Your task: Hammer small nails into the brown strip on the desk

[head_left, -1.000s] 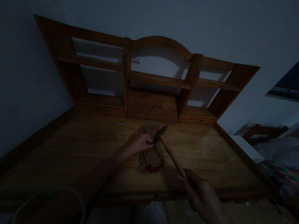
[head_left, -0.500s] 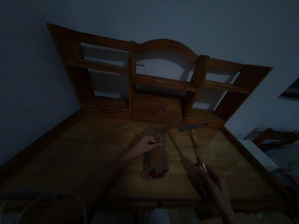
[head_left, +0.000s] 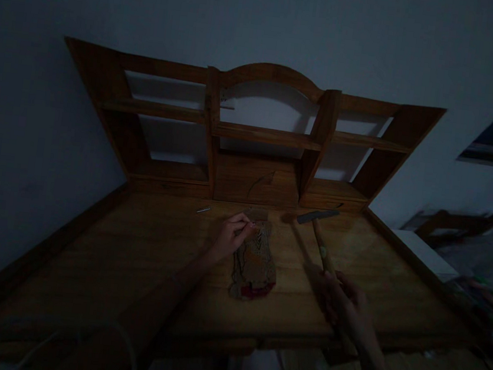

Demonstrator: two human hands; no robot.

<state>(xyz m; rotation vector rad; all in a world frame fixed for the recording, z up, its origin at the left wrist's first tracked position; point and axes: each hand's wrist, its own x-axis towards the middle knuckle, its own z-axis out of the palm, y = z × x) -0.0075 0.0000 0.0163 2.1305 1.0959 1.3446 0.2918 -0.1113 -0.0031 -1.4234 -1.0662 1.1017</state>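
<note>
In dim light, a flat brown piece of carved wood or cardboard with a red lower edge (head_left: 254, 266) lies in the middle of a wooden desk (head_left: 141, 250). My left hand (head_left: 230, 235) rests at its upper left corner, fingers pinched together on something too small to make out. My right hand (head_left: 344, 300) grips the wooden handle of a hammer (head_left: 318, 232). The metal hammer head is raised above the desk, to the right of the flat piece.
A wooden hutch with open shelves (head_left: 261, 134) stands at the back of the desk against a pale wall. A small metal pin or nail (head_left: 203, 209) lies on the desk at the back left. A wooden chair (head_left: 456, 224) and cluttered fabric are at the right.
A second ago the hammer head was down on the flat piece beside my left fingers. It has since swung up and to the right, and stays raised. My left hand stays pinched at the piece.
</note>
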